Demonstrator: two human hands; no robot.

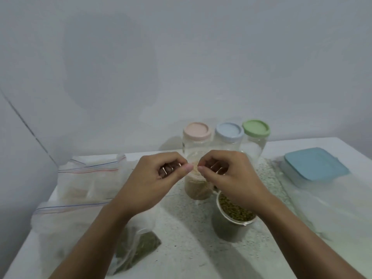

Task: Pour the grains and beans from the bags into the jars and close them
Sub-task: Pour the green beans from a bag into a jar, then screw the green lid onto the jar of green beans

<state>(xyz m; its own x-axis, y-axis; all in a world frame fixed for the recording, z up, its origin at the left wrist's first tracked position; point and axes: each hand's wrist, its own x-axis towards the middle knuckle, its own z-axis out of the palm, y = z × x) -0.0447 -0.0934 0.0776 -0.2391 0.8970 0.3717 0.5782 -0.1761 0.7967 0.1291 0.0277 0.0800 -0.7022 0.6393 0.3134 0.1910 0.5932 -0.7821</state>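
**Here, two jars stand filled, their lids not yet on**

Over a speckled tabletop (191, 248), a person's left hand (159, 178) and right hand (227, 174) meet just in front of an open jar of tan grains (196, 188). Each hand has its fingers curled and its thumb pressed to its forefinger as if pinching. What lies between the fingertips, perhaps the edge of a thin clear bag, cannot be made out, so whether the hands grasp anything cannot be told.

Just to the right and nearer stands a second open jar (234, 216), full nearly to the rim with green beans. Against the far wall three clear jars wait in a row, capped with a pink lid (197, 130), a blue lid (228, 131) and a green lid (255, 127), and all appear empty. To the left lie two zip bags: the farther bag (90, 178) holds something pale, and the nearer bag (80, 228) keeps a remnant of green beans in its corner. A blue-lidded box (316, 164) sits at far right, and slack clear plastic (332, 208) lies nearer.

The step in hand looks like the tail of pouring grains. The next move would be to fit lids on the two open jars, though no loose lid is in view, then to open a capped jar for the pale contents.
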